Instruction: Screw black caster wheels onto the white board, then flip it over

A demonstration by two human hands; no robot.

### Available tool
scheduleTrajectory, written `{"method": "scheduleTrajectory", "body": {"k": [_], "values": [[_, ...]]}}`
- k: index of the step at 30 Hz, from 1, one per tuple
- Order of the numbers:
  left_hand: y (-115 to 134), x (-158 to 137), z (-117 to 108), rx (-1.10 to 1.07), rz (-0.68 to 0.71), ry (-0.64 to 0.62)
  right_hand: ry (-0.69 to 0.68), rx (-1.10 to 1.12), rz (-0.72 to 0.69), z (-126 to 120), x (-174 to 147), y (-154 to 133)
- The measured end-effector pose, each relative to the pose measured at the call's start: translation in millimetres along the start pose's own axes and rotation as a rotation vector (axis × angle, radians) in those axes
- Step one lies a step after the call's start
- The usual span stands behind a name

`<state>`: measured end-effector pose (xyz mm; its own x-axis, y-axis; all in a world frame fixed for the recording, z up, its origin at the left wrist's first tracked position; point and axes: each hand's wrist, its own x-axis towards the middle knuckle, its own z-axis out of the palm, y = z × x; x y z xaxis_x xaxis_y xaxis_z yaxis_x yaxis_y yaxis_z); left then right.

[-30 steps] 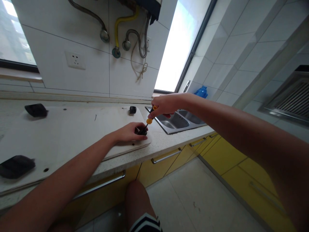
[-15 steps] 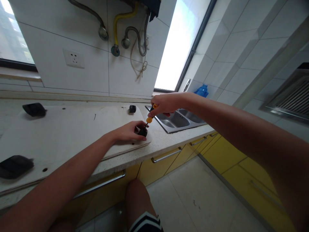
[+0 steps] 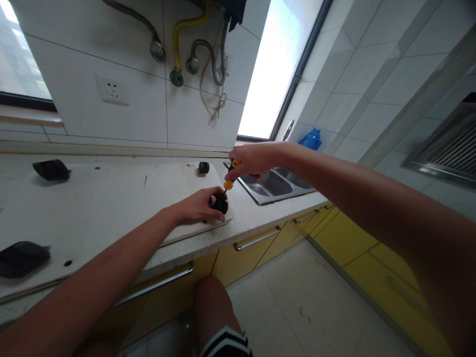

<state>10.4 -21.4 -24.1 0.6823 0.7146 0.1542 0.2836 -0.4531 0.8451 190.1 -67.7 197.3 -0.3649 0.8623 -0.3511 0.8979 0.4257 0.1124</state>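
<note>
A white board (image 3: 111,203) lies flat on the speckled countertop (image 3: 245,218). At its near right corner sits a small black foot (image 3: 220,204). My left hand (image 3: 197,207) rests on the board and pinches that foot. My right hand (image 3: 253,159) grips a screwdriver (image 3: 227,182) with an orange and black handle, tilted, its tip down on the foot.
Other black feet sit on the board: one at the far right (image 3: 203,167), one at the far left (image 3: 51,169), one at the near left (image 3: 22,259). A steel double sink (image 3: 273,184) lies to the right. Yellow cabinets (image 3: 260,245) run below. A wall socket (image 3: 112,90) and hoses (image 3: 208,59) are behind.
My left hand's fingers shifted slightly around the black foot, and the screwdriver stayed on it. The camera drifted a little.
</note>
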Motion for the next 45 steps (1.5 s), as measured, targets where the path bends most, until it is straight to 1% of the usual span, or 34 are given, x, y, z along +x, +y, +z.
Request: {"method": "scheduleTrajectory", "body": {"k": [7,13,17,21,26,38,42,45], "values": [[-2.1,0.3,-0.9,-0.021,0.021,0.021,0.02,0.001,-0.015,1.0,1.2,1.1],[-2.8,4.8,-1.5,-0.131,0.201,0.121,0.035,-0.014,0.01,1.3,-0.7,-0.7],[-3.4,7.2,-1.2,-0.148,0.246,0.164,0.044,-0.02,-0.004,2.1,0.6,0.9],[-5.9,8.3,-0.5,-0.153,0.238,0.179,0.057,-0.02,-0.026,3.3,2.1,3.1],[-8.1,8.9,-0.4,-0.129,0.227,0.195,0.075,-0.031,-0.016,4.2,0.7,1.0],[-1.4,5.3,0.4,-0.074,0.203,0.205,0.088,0.008,-0.057,6.2,0.4,2.9],[-2.8,5.6,1.1,-0.061,0.189,0.221,0.085,0.056,-0.063,8.3,-0.8,3.0],[-3.0,5.5,1.2,-0.049,0.182,0.23,0.112,0.127,-0.065,10.7,-2.5,2.5]]}}
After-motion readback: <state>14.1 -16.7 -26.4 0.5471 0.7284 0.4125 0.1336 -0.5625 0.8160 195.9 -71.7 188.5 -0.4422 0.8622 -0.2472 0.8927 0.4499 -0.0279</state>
